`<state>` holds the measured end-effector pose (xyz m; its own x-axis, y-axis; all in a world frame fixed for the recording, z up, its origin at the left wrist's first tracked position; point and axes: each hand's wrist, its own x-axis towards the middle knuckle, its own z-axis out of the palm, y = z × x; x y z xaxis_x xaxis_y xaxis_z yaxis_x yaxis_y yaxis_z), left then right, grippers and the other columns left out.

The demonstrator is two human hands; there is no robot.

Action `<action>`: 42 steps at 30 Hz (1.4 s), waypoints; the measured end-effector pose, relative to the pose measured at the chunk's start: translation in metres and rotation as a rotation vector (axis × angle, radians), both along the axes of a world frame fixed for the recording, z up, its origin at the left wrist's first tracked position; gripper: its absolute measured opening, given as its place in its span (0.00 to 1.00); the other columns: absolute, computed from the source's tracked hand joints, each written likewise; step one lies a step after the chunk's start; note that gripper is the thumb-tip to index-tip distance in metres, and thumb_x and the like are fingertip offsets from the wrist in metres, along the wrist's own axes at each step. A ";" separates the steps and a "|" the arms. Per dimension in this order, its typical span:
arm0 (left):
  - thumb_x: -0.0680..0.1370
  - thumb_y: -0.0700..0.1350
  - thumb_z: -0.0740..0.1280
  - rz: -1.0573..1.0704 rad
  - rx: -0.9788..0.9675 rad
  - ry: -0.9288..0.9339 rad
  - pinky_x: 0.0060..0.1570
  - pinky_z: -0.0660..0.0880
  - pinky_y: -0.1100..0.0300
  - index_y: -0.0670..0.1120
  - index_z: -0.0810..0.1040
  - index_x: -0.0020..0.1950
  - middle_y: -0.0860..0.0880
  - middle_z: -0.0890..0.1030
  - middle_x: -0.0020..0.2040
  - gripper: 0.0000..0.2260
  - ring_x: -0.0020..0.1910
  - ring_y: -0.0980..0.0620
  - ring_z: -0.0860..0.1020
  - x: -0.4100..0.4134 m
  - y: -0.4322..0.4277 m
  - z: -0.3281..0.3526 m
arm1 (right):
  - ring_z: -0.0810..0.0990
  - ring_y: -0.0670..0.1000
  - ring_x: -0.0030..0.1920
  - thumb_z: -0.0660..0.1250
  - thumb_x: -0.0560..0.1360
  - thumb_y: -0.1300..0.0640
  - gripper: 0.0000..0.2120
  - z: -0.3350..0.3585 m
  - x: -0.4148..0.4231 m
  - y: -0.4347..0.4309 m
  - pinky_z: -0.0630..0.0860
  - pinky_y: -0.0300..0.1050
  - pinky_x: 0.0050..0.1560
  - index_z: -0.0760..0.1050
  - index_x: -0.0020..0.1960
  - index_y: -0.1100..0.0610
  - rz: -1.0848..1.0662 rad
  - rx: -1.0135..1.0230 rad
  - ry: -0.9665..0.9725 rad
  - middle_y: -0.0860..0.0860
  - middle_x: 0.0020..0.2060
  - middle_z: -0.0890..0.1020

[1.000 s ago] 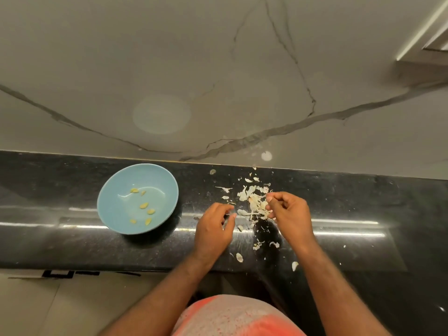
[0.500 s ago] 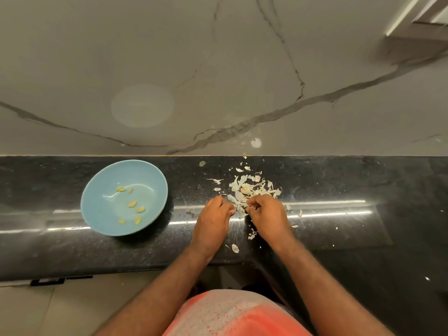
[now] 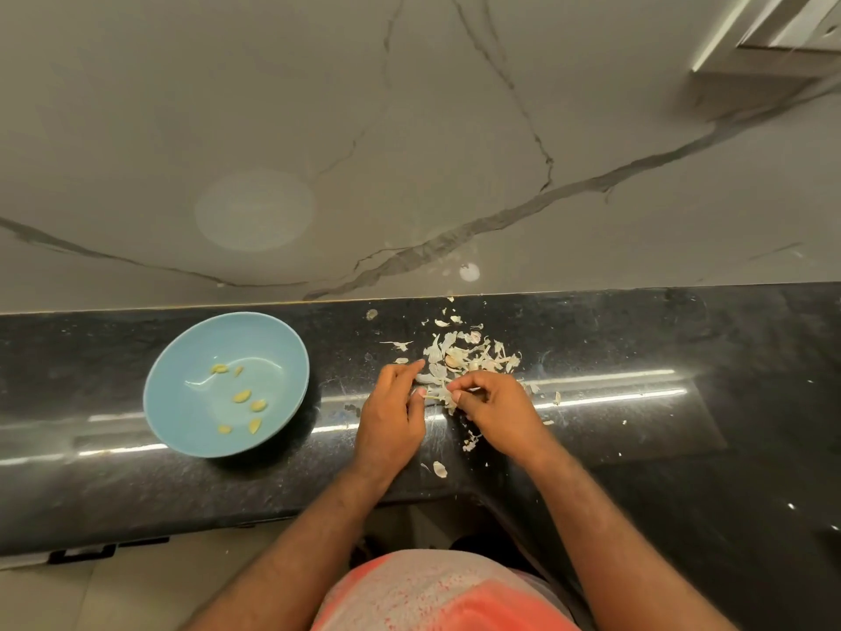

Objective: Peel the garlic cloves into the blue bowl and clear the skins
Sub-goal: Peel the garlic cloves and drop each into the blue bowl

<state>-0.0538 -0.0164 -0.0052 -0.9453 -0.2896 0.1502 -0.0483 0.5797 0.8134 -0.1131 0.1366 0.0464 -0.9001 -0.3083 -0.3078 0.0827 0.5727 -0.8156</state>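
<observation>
Closest to me, a stray flake (image 3: 439, 469) lies near the counter (image 3: 637, 448) edge. Just past it my left hand (image 3: 391, 416) and right hand (image 3: 496, 412) meet, each pinching one end of a pale sliver (image 3: 438, 394). I cannot tell whether it is clove or skin, and I judge they are pulling it apart. Touching my fingertips is the skins pile (image 3: 464, 357), heaped right where I work. The blue bowl (image 3: 191, 416) stands apart to the left, holding the peeled cloves (image 3: 242, 396) clear of the litter.

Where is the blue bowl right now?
In the head view, the blue bowl sits on the black counter, to the left of the left hand, with peeled cloves inside.
</observation>
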 end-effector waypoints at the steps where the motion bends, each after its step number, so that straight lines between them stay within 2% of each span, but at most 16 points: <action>1: 0.80 0.41 0.64 -0.034 -0.047 -0.008 0.46 0.74 0.64 0.47 0.74 0.70 0.53 0.73 0.56 0.18 0.47 0.57 0.74 0.000 0.000 -0.001 | 0.78 0.37 0.35 0.70 0.78 0.61 0.05 0.003 0.000 -0.001 0.74 0.30 0.39 0.83 0.51 0.53 -0.002 0.023 0.031 0.44 0.38 0.83; 3: 0.79 0.42 0.65 -0.086 -0.140 -0.010 0.45 0.72 0.63 0.47 0.77 0.67 0.52 0.73 0.54 0.16 0.48 0.57 0.73 -0.001 0.001 -0.002 | 0.78 0.37 0.33 0.72 0.77 0.60 0.05 0.011 -0.001 0.003 0.73 0.31 0.37 0.82 0.51 0.53 -0.007 0.072 0.033 0.44 0.36 0.81; 6: 0.79 0.41 0.66 -0.092 -0.202 -0.023 0.45 0.67 0.67 0.46 0.81 0.59 0.53 0.72 0.50 0.11 0.48 0.58 0.71 -0.003 0.001 -0.004 | 0.80 0.46 0.42 0.77 0.71 0.60 0.14 0.022 -0.004 0.018 0.77 0.43 0.47 0.80 0.54 0.51 0.153 0.258 -0.062 0.45 0.44 0.81; 8: 0.78 0.39 0.67 -0.061 -0.180 -0.024 0.45 0.65 0.69 0.44 0.82 0.56 0.55 0.71 0.48 0.09 0.46 0.59 0.71 -0.003 0.001 -0.005 | 0.77 0.44 0.43 0.79 0.69 0.59 0.19 0.023 0.002 0.021 0.74 0.42 0.47 0.79 0.57 0.51 0.286 0.405 -0.079 0.44 0.47 0.78; 10: 0.78 0.38 0.67 -0.034 -0.130 -0.008 0.43 0.65 0.72 0.43 0.83 0.54 0.55 0.72 0.46 0.08 0.44 0.59 0.71 -0.003 0.001 -0.005 | 0.76 0.45 0.45 0.78 0.70 0.60 0.17 0.018 0.012 0.015 0.73 0.42 0.47 0.79 0.58 0.52 0.341 0.483 -0.018 0.44 0.48 0.76; 13: 0.79 0.37 0.66 0.015 -0.027 0.028 0.44 0.72 0.68 0.43 0.82 0.52 0.52 0.76 0.47 0.06 0.44 0.56 0.76 -0.003 0.000 -0.004 | 0.80 0.49 0.45 0.69 0.77 0.63 0.06 0.010 0.025 -0.002 0.78 0.45 0.49 0.82 0.51 0.56 0.239 0.413 0.082 0.49 0.45 0.81; 15: 0.79 0.36 0.65 0.029 0.004 0.044 0.47 0.74 0.65 0.42 0.82 0.52 0.51 0.78 0.48 0.07 0.46 0.55 0.78 -0.002 -0.001 -0.004 | 0.81 0.51 0.46 0.66 0.79 0.64 0.07 0.006 0.027 -0.012 0.79 0.47 0.50 0.83 0.50 0.59 0.164 0.358 0.131 0.53 0.45 0.84; 17: 0.78 0.32 0.63 0.035 0.034 0.051 0.50 0.74 0.67 0.41 0.81 0.52 0.50 0.79 0.49 0.10 0.47 0.55 0.78 -0.002 -0.002 -0.004 | 0.81 0.48 0.47 0.67 0.79 0.61 0.08 0.006 0.024 -0.017 0.78 0.44 0.52 0.83 0.56 0.57 0.182 0.323 0.151 0.52 0.49 0.85; 20: 0.77 0.30 0.60 0.053 0.070 0.055 0.50 0.72 0.71 0.40 0.81 0.52 0.49 0.80 0.49 0.13 0.48 0.54 0.78 -0.001 -0.004 -0.001 | 0.75 0.45 0.51 0.76 0.73 0.52 0.23 0.010 0.026 -0.013 0.75 0.43 0.56 0.76 0.66 0.52 0.382 0.349 0.082 0.47 0.55 0.77; 22: 0.78 0.30 0.59 0.071 0.089 0.056 0.49 0.72 0.72 0.40 0.81 0.52 0.48 0.80 0.49 0.13 0.48 0.54 0.78 -0.001 -0.004 0.001 | 0.74 0.47 0.55 0.78 0.70 0.51 0.29 0.011 0.034 -0.008 0.73 0.43 0.57 0.73 0.69 0.50 0.463 0.394 0.043 0.46 0.58 0.72; 27: 0.79 0.32 0.60 0.086 0.117 0.041 0.48 0.72 0.73 0.39 0.81 0.52 0.47 0.80 0.49 0.11 0.48 0.54 0.79 0.000 -0.003 0.005 | 0.78 0.51 0.51 0.68 0.78 0.62 0.09 -0.007 0.043 -0.010 0.75 0.46 0.55 0.82 0.56 0.57 0.339 0.342 0.226 0.51 0.50 0.78; 29: 0.79 0.32 0.61 0.082 0.111 0.039 0.48 0.72 0.73 0.40 0.81 0.52 0.48 0.81 0.49 0.10 0.48 0.54 0.79 0.000 -0.003 0.005 | 0.78 0.50 0.48 0.65 0.79 0.63 0.09 -0.010 0.037 -0.014 0.75 0.46 0.52 0.83 0.54 0.58 0.265 0.275 0.265 0.52 0.47 0.80; 33: 0.78 0.32 0.63 0.080 0.104 0.045 0.46 0.73 0.72 0.40 0.82 0.52 0.49 0.80 0.48 0.10 0.46 0.55 0.79 0.001 -0.004 0.004 | 0.77 0.48 0.50 0.61 0.82 0.61 0.11 -0.005 0.019 -0.018 0.75 0.42 0.52 0.80 0.60 0.59 0.072 0.220 0.284 0.52 0.51 0.82; 37: 0.78 0.33 0.63 0.074 0.113 0.038 0.46 0.72 0.73 0.41 0.82 0.53 0.50 0.80 0.47 0.09 0.46 0.57 0.79 0.001 -0.004 0.005 | 0.77 0.47 0.50 0.64 0.81 0.59 0.10 -0.003 -0.004 0.000 0.71 0.39 0.51 0.79 0.61 0.56 -0.169 0.344 0.347 0.50 0.56 0.80; 39: 0.78 0.33 0.64 0.073 0.113 0.032 0.43 0.71 0.74 0.41 0.82 0.53 0.51 0.80 0.47 0.09 0.43 0.59 0.77 0.001 -0.004 0.004 | 0.78 0.49 0.51 0.65 0.81 0.58 0.10 -0.002 -0.013 0.007 0.74 0.43 0.52 0.80 0.60 0.55 -0.137 0.440 0.320 0.50 0.57 0.80; 42: 0.78 0.33 0.64 0.068 0.106 0.021 0.40 0.68 0.76 0.41 0.82 0.52 0.51 0.79 0.46 0.09 0.37 0.63 0.74 0.001 -0.003 0.005 | 0.77 0.49 0.48 0.65 0.81 0.57 0.07 -0.004 -0.014 0.008 0.77 0.47 0.51 0.81 0.54 0.54 -0.039 0.520 0.290 0.51 0.52 0.80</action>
<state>-0.0529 -0.0197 -0.0001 -0.9197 -0.3686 0.1350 -0.0669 0.4861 0.8713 -0.1267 0.1446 0.0424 -0.9777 -0.1479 -0.1494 -0.0723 0.9038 -0.4218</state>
